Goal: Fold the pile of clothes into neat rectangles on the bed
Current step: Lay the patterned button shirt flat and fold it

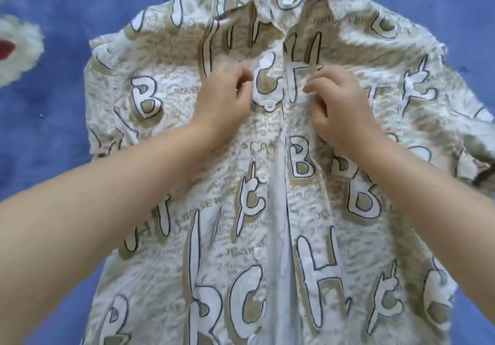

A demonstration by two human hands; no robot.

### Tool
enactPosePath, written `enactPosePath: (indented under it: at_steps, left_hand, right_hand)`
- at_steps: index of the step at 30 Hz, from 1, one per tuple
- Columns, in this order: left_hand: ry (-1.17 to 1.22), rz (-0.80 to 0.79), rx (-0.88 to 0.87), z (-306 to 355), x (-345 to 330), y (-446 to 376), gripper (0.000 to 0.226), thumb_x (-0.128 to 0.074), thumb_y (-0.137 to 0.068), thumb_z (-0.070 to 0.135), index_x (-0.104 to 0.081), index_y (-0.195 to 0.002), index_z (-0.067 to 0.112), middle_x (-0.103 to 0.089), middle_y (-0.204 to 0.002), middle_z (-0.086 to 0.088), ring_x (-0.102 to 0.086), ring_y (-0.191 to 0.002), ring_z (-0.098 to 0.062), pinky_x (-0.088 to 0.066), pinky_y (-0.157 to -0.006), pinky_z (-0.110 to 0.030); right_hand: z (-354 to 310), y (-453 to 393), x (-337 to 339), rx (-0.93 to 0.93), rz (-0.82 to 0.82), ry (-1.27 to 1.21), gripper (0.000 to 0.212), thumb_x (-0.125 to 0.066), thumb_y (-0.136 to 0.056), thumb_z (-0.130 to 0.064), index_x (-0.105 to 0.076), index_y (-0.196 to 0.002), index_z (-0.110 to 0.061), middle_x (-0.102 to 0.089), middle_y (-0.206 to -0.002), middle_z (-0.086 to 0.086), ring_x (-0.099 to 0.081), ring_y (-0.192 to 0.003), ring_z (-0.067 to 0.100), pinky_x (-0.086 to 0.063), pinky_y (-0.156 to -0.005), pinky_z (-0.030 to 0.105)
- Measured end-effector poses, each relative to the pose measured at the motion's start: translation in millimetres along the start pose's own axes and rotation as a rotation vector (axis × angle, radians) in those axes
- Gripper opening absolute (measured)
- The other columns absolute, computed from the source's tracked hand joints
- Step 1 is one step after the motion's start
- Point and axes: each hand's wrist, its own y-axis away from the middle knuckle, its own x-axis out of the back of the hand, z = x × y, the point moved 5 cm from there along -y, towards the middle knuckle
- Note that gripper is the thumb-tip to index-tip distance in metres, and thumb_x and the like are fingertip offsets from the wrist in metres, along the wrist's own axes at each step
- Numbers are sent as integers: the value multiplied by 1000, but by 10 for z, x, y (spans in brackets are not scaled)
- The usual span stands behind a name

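A cream and tan short-sleeved shirt (267,210) printed with large white letters lies front side up on the bed, collar at the far end. Its button placket runs down the middle and stands partly apart lower down. My left hand (225,98) pinches the left front panel at chest height, fingers curled on the cloth. My right hand (334,101) pinches the right front panel just across the placket. The two hands sit close together, either side of a white button (269,106).
A blue bedsheet (53,130) with white and pink flower prints (16,50) covers the bed all around the shirt. The shirt's sleeves spread out to the left (107,58) and to the right (460,130).
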Motion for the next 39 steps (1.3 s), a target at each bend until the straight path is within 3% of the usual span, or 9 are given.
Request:
enactPosePath:
  at_steps: [5, 10, 15, 21, 26, 29, 32, 36, 39]
  left_hand:
    - [-249, 71, -393, 54, -16, 949, 14, -52, -80, 22, -55, -87, 11, -54, -77, -16, -45, -80, -24, -31, -69, -30]
    - [-204, -277, -485, 133, -179, 1851, 27, -47, -81, 22, -59, -70, 1, -56, -61, -11, -55, -54, -27, -44, -52, -28]
    - [-442, -649, -285, 50, -373, 2641, 45, -54, -87, 46, -51, -112, 9, -56, -106, -10, -51, -101, -29, -39, -78, -36]
    - [-488, -631, -487, -38, -379, 3336, 85, -38, -70, 71, -40, -126, 7, -52, -109, -14, -38, -97, -25, -27, -86, -38]
    - [-572, -638, -647, -163, -280, 3802, 107, -34, -57, 79, -38, -131, 2, -46, -132, -21, -41, -123, -35, -25, -105, -44]
    - [-608, -600, -647, -198, -259, 3980, 82, -61, -56, 54, -55, -121, 4, -61, -118, -19, -60, -106, -36, -42, -93, -45]
    - [-348, -483, -481, -56, -87, 3945, 22, -49, -71, 19, -64, -75, 3, -59, -68, -12, -57, -60, -30, -47, -48, -30]
    - [-166, -362, -539, 306, 218, 3809, 16, -38, -72, 15, -51, -67, 7, -53, -54, -6, -53, -46, -22, -32, -40, -20]
    - [-126, -409, -672, 516, 382, 3848, 14, -37, -74, 18, -50, -77, 12, -55, -56, -4, -53, -47, -20, -32, -39, -18]
  right_hand:
    - [-275, 1036, 12, 6, 23, 0, 15, -52, -80, -3, -64, -79, 6, -59, -78, 20, -44, -79, 26, -36, -71, 32]
    - [-587, 2045, 27, -164, -213, -13, 40, -45, -83, -35, -62, -84, 1, -57, -70, 14, -56, -64, 31, -39, -57, 28]
    - [-961, 2804, 17, -325, -463, -5, 63, -36, -71, -66, -52, -86, -7, -45, -76, 1, -38, -71, 17, -25, -60, 28]
    - [-1039, 2983, 42, -462, -398, -44, 22, -42, -63, -25, -41, -76, -8, -36, -80, 7, -33, -76, 20, -12, -58, 29]
    - [-1196, 3382, 131, -578, -272, -17, 14, -45, -64, -11, -51, -68, 1, -48, -86, 21, -48, -83, 34, -29, -67, 30]
    - [-1282, 3631, 215, -665, -264, 9, 8, -41, -71, -5, -46, -66, -3, -49, -80, 23, -48, -78, 37, -32, -60, 34]
    - [-1407, 3725, 365, -699, -249, -29, 32, -38, -77, -3, -21, -59, -22, -31, -61, -1, -32, -61, 25, -17, -47, 28]
    - [-1697, 3594, 635, -518, -216, -112, 27, -33, -70, -16, -13, -61, -30, -22, -54, -10, -24, -49, 10, -19, -47, 22]
    - [-1942, 3487, 640, -337, -417, -117, 19, -30, -67, -25, -13, -60, -29, -22, -52, -9, -25, -49, 9, -18, -46, 22]
